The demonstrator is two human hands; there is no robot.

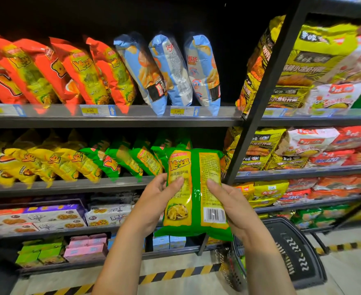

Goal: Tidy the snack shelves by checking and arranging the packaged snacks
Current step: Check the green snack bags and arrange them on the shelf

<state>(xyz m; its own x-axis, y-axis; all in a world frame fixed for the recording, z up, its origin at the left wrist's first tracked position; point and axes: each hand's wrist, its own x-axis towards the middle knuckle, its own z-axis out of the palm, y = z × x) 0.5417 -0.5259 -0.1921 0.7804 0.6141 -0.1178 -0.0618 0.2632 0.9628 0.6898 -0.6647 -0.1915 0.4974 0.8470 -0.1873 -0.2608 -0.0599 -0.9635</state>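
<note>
I hold a green and yellow snack bag (194,192) upright in front of the shelves, its back with the barcode facing me. My left hand (154,201) grips its left edge, thumb across the front. My right hand (226,205) grips its right edge, thumb on the bag. Behind the bag, matching green bags (132,158) lean in a row on the second shelf, beside yellow bags (47,162). On the shelf above stand orange-red bags (68,71) and three light blue bags (175,71).
A black upright post (267,92) divides this unit from noodle multipacks (314,67) on the right. Cookie boxes (47,218) and small cartons (83,248) fill the lower shelves. A black shopping basket (292,252) sits on the floor at lower right, near striped floor tape (175,275).
</note>
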